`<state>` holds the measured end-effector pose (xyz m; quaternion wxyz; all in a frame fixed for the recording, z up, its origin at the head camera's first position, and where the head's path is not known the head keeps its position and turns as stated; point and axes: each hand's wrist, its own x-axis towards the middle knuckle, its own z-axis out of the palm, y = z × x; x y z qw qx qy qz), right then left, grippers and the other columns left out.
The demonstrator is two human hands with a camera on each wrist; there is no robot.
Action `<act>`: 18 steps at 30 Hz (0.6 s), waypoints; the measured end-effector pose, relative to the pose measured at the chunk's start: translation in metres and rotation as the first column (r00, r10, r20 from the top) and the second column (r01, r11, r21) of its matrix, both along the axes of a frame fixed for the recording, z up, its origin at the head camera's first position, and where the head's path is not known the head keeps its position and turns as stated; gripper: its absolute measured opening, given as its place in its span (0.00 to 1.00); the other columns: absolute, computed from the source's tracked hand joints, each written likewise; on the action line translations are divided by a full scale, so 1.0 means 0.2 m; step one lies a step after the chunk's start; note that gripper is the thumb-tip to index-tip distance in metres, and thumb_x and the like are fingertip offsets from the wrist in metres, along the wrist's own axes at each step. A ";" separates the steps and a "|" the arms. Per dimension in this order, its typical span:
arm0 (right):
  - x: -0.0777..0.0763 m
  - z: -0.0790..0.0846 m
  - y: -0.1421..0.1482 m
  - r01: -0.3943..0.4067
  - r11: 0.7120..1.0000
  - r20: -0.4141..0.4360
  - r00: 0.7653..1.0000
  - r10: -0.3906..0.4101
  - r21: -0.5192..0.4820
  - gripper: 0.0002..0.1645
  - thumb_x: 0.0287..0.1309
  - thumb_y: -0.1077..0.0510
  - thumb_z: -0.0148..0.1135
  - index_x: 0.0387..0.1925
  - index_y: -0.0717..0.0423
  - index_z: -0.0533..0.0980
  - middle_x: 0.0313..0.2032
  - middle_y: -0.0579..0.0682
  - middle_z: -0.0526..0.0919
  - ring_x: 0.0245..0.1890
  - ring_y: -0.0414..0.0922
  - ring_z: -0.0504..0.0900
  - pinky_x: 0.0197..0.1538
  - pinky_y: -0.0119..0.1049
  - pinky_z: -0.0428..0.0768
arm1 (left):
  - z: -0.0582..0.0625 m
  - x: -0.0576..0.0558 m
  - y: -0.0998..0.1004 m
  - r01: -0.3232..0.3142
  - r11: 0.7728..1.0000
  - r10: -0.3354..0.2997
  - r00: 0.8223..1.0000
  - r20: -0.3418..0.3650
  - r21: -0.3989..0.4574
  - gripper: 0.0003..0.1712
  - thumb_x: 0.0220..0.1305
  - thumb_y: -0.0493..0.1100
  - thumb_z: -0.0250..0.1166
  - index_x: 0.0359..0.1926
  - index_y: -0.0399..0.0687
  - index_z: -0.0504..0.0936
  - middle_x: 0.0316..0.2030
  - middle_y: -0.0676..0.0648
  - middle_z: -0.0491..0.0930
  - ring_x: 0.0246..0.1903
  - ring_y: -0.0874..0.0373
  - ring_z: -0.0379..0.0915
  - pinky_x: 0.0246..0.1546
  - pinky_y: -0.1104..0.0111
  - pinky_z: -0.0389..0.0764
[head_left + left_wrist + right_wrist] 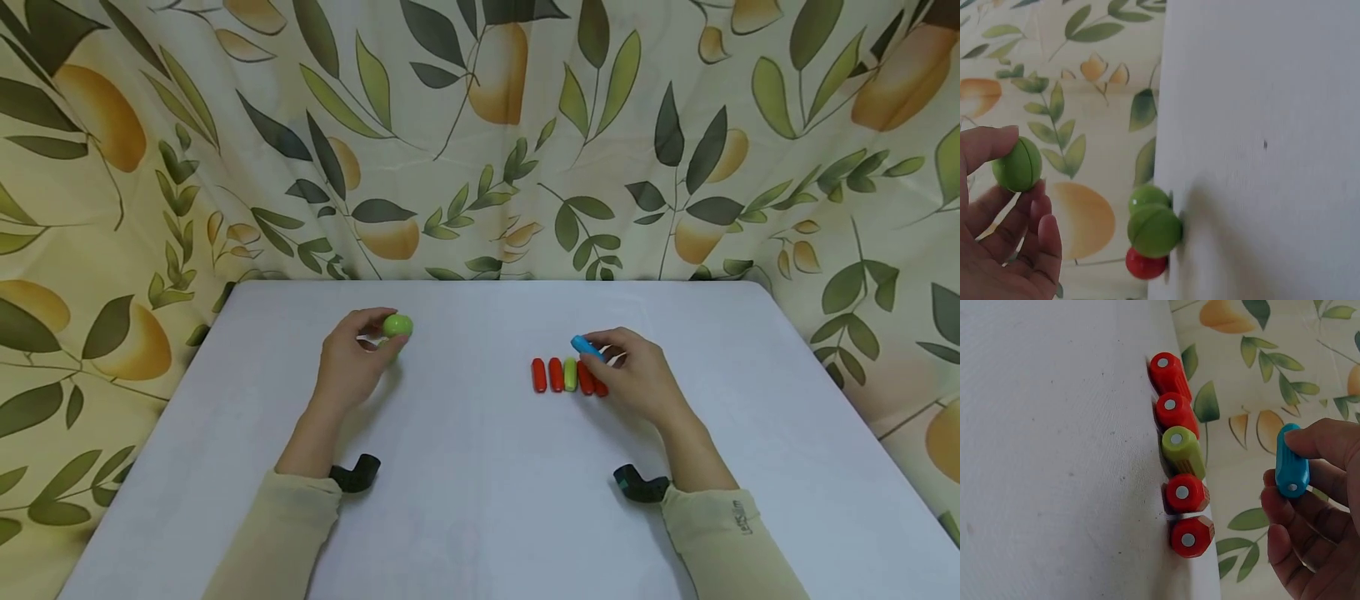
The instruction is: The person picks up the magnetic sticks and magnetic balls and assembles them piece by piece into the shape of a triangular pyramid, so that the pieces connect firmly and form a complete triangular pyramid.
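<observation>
Small, unclear lettering [742,517] marks the right sleeve [738,562]. Above a white worktop [480,500] before leaf-and-fruit cloth [480,192], the left hand [352,358] pinches a green ball [398,325], the right hand [637,375] a blue stick [587,346] near a row of red and green sticks [571,375].

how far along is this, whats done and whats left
Apparently done: five sticks, four red and one green, lie in a row on the table, and three balls sit close together. In hand: the right hand holds a blue stick, the left hand a green ball. Likely left: setting both down, perhaps the stick by the row and the ball by the other balls. Whether more follows doesn't show.
</observation>
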<state>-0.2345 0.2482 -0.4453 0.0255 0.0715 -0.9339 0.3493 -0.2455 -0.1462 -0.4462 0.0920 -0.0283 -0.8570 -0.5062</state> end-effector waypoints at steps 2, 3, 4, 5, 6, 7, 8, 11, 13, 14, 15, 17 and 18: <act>0.01 0.00 -0.01 -0.011 1.000 -0.005 1.000 0.011 -0.001 0.20 0.69 0.53 0.67 0.59 0.54 0.81 0.50 0.55 0.84 0.45 0.50 0.80 0.42 0.29 0.81 | 0.00 0.01 0.03 0.035 0.999 -0.035 0.999 0.013 0.005 0.23 0.66 0.47 0.73 0.60 0.52 0.82 0.50 0.49 0.82 0.53 0.50 0.78 0.50 0.63 0.78; 0.01 -0.01 -0.01 -0.018 1.000 -0.011 1.000 0.018 0.000 0.20 0.69 0.53 0.67 0.59 0.54 0.81 0.50 0.55 0.84 0.44 0.50 0.80 0.42 0.29 0.81 | 0.00 0.02 0.05 0.054 0.998 -0.054 0.998 0.018 0.009 0.23 0.66 0.48 0.73 0.60 0.52 0.82 0.51 0.49 0.82 0.53 0.51 0.78 0.51 0.62 0.79; 0.01 -0.01 -0.02 -0.026 1.000 -0.019 0.999 0.026 0.000 0.20 0.69 0.53 0.67 0.59 0.54 0.81 0.49 0.55 0.84 0.43 0.50 0.80 0.42 0.29 0.80 | -0.01 0.02 0.07 0.068 0.998 -0.069 0.997 0.022 0.012 0.22 0.66 0.48 0.73 0.59 0.52 0.82 0.50 0.50 0.82 0.52 0.52 0.79 0.51 0.61 0.79; 0.01 -0.01 -0.02 -0.031 1.000 -0.026 0.999 0.031 0.001 0.20 0.69 0.54 0.67 0.58 0.54 0.82 0.49 0.54 0.84 0.43 0.50 0.80 0.42 0.28 0.80 | -0.01 0.02 0.08 0.081 0.997 -0.081 0.996 0.025 0.015 0.22 0.66 0.48 0.73 0.59 0.53 0.82 0.50 0.50 0.82 0.52 0.53 0.79 0.51 0.61 0.80; 0.01 -0.01 -0.02 -0.038 0.999 -0.031 0.999 0.038 0.002 0.19 0.68 0.54 0.67 0.58 0.54 0.82 0.49 0.54 0.85 0.43 0.49 0.80 0.43 0.29 0.80 | -0.01 0.03 0.10 0.092 0.996 -0.093 0.995 0.026 0.016 0.21 0.66 0.48 0.73 0.58 0.53 0.83 0.49 0.50 0.82 0.51 0.54 0.79 0.51 0.61 0.80; 0.01 -0.01 -0.03 -0.043 0.999 -0.035 0.998 0.043 0.003 0.19 0.68 0.54 0.68 0.58 0.54 0.82 0.49 0.54 0.85 0.43 0.49 0.80 0.43 0.28 0.80 | -0.01 0.03 0.11 0.103 0.995 -0.103 0.994 0.030 0.014 0.21 0.66 0.48 0.73 0.58 0.53 0.83 0.49 0.51 0.82 0.51 0.55 0.79 0.51 0.61 0.81; 0.01 -0.01 -0.03 -0.049 0.999 -0.038 0.998 0.049 0.004 0.19 0.68 0.55 0.68 0.58 0.54 0.82 0.49 0.53 0.85 0.42 0.49 0.80 0.42 0.28 0.80 | -0.02 0.03 0.12 0.110 0.994 -0.110 0.993 0.034 0.018 0.21 0.65 0.48 0.73 0.57 0.53 0.83 0.49 0.51 0.83 0.51 0.55 0.80 0.51 0.61 0.81; 0.01 -0.02 -0.04 -0.060 0.998 -0.042 0.997 0.060 0.007 0.19 0.67 0.55 0.68 0.58 0.54 0.82 0.49 0.52 0.86 0.42 0.48 0.80 0.42 0.29 0.80 | -0.03 0.04 0.16 0.132 0.991 -0.133 0.989 0.058 0.024 0.21 0.65 0.48 0.74 0.57 0.53 0.83 0.50 0.52 0.83 0.50 0.56 0.80 0.51 0.62 0.83; 0.01 -0.02 -0.05 -0.068 0.998 -0.042 0.997 0.068 0.008 0.19 0.67 0.56 0.69 0.58 0.53 0.82 0.49 0.51 0.86 0.41 0.48 0.80 0.43 0.29 0.79 | -0.04 0.05 0.18 0.146 0.989 -0.148 0.986 0.073 0.029 0.22 0.65 0.47 0.74 0.58 0.52 0.83 0.50 0.51 0.82 0.50 0.55 0.81 0.51 0.62 0.83; 0.01 -0.02 -0.06 -0.072 0.997 -0.041 0.997 0.072 0.005 0.19 0.67 0.56 0.69 0.57 0.53 0.82 0.48 0.51 0.86 0.41 0.48 0.79 0.42 0.30 0.79 | -0.05 0.05 0.19 0.155 0.987 -0.157 0.985 0.076 0.031 0.22 0.65 0.47 0.74 0.59 0.52 0.83 0.51 0.51 0.83 0.50 0.55 0.81 0.51 0.62 0.83; 0.01 -0.02 -0.07 -0.075 0.997 -0.038 0.996 0.076 0.005 0.19 0.67 0.56 0.69 0.58 0.52 0.82 0.48 0.51 0.86 0.41 0.48 0.79 0.42 0.30 0.79 | -0.05 0.05 0.20 0.163 0.986 -0.165 0.983 0.078 0.032 0.22 0.65 0.47 0.74 0.58 0.52 0.84 0.50 0.51 0.83 0.50 0.55 0.81 0.51 0.62 0.84; 0.01 -0.02 -0.08 -0.084 0.996 -0.032 0.996 0.084 0.000 0.19 0.67 0.56 0.69 0.57 0.52 0.82 0.47 0.50 0.86 0.40 0.47 0.78 0.42 0.30 0.79 | -0.06 0.05 0.22 0.180 0.983 -0.182 0.980 0.080 0.031 0.21 0.65 0.46 0.74 0.58 0.51 0.84 0.50 0.50 0.83 0.50 0.54 0.81 0.51 0.62 0.84; 0.01 -0.02 -0.09 -0.088 0.996 -0.027 0.996 0.088 -0.005 0.19 0.67 0.56 0.69 0.57 0.52 0.83 0.47 0.50 0.86 0.40 0.47 0.78 0.41 0.31 0.79 | -0.06 0.05 0.23 0.190 0.981 -0.191 0.978 0.080 0.027 0.21 0.65 0.46 0.73 0.58 0.52 0.84 0.50 0.50 0.84 0.50 0.54 0.81 0.51 0.62 0.84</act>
